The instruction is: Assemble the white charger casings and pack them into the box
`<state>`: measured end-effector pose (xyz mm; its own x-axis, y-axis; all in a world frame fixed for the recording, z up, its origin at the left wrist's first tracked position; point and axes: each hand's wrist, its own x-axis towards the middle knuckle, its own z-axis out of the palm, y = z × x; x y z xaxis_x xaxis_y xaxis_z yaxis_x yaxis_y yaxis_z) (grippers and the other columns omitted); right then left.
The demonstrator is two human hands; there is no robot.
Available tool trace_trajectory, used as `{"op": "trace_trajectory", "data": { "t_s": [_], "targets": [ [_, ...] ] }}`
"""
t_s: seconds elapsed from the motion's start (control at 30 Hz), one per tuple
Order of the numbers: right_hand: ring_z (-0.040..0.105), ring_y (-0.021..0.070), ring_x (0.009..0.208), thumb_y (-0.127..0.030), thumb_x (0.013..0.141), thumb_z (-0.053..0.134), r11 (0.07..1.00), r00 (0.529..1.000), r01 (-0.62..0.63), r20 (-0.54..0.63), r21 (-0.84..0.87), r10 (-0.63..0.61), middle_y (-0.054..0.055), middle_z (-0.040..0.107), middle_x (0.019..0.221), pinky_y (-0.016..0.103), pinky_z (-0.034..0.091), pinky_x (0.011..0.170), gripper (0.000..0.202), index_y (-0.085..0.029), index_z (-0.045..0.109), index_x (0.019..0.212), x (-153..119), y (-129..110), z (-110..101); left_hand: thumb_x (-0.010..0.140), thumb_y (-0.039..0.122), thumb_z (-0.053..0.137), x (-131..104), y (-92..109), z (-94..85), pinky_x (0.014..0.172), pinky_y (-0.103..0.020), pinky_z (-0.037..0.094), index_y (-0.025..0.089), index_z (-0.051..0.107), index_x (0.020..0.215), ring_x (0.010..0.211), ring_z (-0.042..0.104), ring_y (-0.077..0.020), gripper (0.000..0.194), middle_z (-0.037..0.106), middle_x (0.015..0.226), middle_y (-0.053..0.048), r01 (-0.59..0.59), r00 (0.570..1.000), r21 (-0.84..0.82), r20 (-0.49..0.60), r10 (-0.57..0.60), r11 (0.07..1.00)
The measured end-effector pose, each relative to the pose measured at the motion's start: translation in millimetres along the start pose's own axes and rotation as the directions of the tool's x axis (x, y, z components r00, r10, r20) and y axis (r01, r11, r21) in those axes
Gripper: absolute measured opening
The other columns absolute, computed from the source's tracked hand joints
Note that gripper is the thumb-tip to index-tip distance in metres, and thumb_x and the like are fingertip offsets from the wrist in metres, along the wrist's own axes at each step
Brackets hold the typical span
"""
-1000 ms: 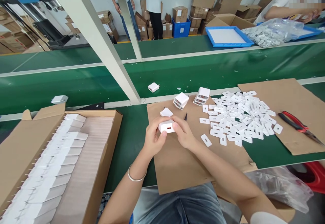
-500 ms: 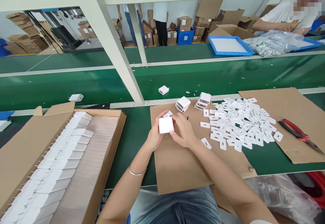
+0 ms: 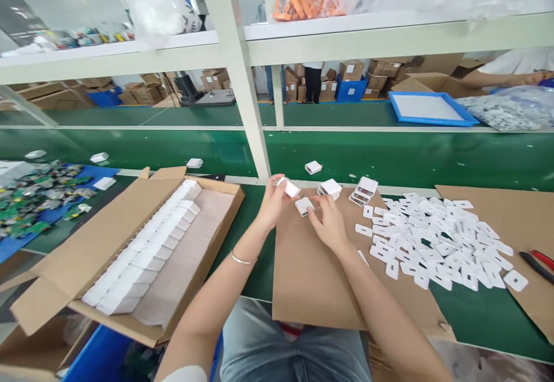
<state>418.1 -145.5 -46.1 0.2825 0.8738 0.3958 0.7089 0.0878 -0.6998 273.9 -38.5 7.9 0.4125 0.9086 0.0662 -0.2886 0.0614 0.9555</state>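
Note:
My left hand (image 3: 272, 202) is closed around a white power adapter (image 3: 289, 187) above the brown cardboard sheet (image 3: 318, 278). My right hand (image 3: 329, 220) has thumb and forefinger on the right edge of a second white power adapter (image 3: 304, 206), just below the first. Behind the right hand stand white adapters (image 3: 329, 188) in a small group, with another stack (image 3: 364, 188) to their right. A spread pile of flat white cover plates (image 3: 433, 238), each with a slot, lies right of my hands.
At left, an open carton (image 3: 236, 197) holds rows of white adapters (image 3: 147, 249). Circuit boards (image 3: 38, 197) lie beyond it. Red-handled pliers (image 3: 539, 263) rest at far right. A frame post (image 3: 246, 93) rises ahead; a single adapter (image 3: 313, 167) sits on the green belt.
The view has swung left and up. My hands have parted slightly: the left has an adapter raised at left, and the right is at a separate adapter lower down.

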Motion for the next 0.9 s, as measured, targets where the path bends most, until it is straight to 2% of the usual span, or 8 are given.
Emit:
{"op": "trace_trajectory", "data": {
  "t_s": [0.07,0.13,0.23,0.3,0.33,0.43,0.53,0.9],
  "targets": [
    [0.064,0.0232,0.093,-0.039,0.099,0.049,1.000,1.000,-0.014,-0.002,-0.026,0.014,0.009,0.059,0.118,0.033,0.049,0.069,0.029,-0.021,0.059,0.120,-1,3,1,0.091,0.038,0.062,10,21,-19.2,0.072,-0.030,0.054,0.022,0.041,0.115,0.076,0.065,-0.0142,0.036,0.058,0.094,-0.001,-0.070,0.992,0.254,-0.085,0.094,0.965],
    [0.063,0.0203,0.082,-0.038,0.098,0.049,0.998,1.000,-0.021,0.006,-0.052,0.021,0.009,0.058,0.118,0.032,0.046,0.063,0.029,-0.022,0.060,0.119,-1,5,0,0.089,0.033,0.064,15,44,-50.8,0.070,-0.028,0.052,0.022,0.039,0.120,0.071,0.063,-0.0128,0.041,0.058,0.099,-0.003,-0.096,0.966,0.573,-0.141,0.214,0.814],
    [0.057,0.0162,0.069,-0.038,0.097,0.049,0.994,0.999,-0.044,-0.001,-0.102,0.044,0.008,0.057,0.116,0.030,0.040,0.055,0.028,-0.022,0.062,0.115,-1,4,-3,0.092,0.036,0.060,8,70,-111.0,0.073,-0.032,0.050,0.019,0.040,0.133,0.080,0.064,-0.0189,0.049,0.059,0.116,-0.012,0.031,0.965,0.969,-0.093,0.246,0.245],
    [0.055,0.0148,0.066,-0.038,0.097,0.048,0.988,0.998,-0.063,-0.029,-0.142,0.059,0.007,0.057,0.114,0.029,0.037,0.052,0.027,-0.021,0.064,0.112,1,3,-6,0.099,0.046,0.044,-2,80,-150.5,0.077,-0.037,0.050,0.020,0.044,0.136,0.093,0.065,-0.0278,0.045,0.057,0.126,-0.016,0.177,0.976,0.950,-0.135,0.172,-0.258],
    [0.054,0.0147,0.066,-0.037,0.097,0.048,0.984,0.997,-0.072,-0.051,-0.164,0.064,0.007,0.058,0.114,0.029,0.036,0.052,0.026,-0.021,0.064,0.110,2,3,-9,0.099,0.045,0.042,-7,83,-168.2,0.080,-0.041,0.049,0.019,0.047,0.137,0.099,0.064,-0.0328,0.046,0.057,0.127,-0.019,0.205,0.975,0.922,-0.161,0.155,-0.330],
    [0.057,0.0162,0.071,-0.034,0.095,0.050,0.968,0.987,-0.111,-0.140,-0.226,0.081,0.007,0.059,0.111,0.029,0.036,0.055,0.024,-0.020,0.065,0.107,5,6,-17,0.098,0.043,0.043,-18,86,-208.1,0.093,-0.050,0.043,0.015,0.057,0.131,0.115,0.055,-0.0427,0.046,0.060,0.121,-0.023,0.235,0.972,0.870,-0.203,0.120,-0.434],
    [0.060,0.0192,0.080,-0.032,0.092,0.051,0.954,0.969,-0.162,-0.223,-0.251,0.106,0.006,0.061,0.106,0.029,0.037,0.059,0.023,-0.020,0.066,0.105,7,13,-26,0.097,0.044,0.043,-23,84,-228.9,0.099,-0.053,0.037,0.018,0.061,0.130,0.124,0.045,-0.0453,0.046,0.058,0.125,-0.025,0.253,0.967,0.835,-0.227,0.114,-0.488],
    [0.062,0.0225,0.086,-0.032,0.091,0.049,0.943,0.961,-0.236,-0.199,-0.233,0.192,0.008,0.062,0.110,0.031,0.037,0.063,0.025,-0.020,0.068,0.102,9,19,-35,0.100,0.047,0.034,-16,91,-252.7,0.098,-0.050,0.034,0.017,0.062,0.130,0.123,0.042,-0.0435,0.051,0.051,0.129,-0.026,0.294,0.956,0.783,-0.249,0.157,-0.548]
  ]
}}
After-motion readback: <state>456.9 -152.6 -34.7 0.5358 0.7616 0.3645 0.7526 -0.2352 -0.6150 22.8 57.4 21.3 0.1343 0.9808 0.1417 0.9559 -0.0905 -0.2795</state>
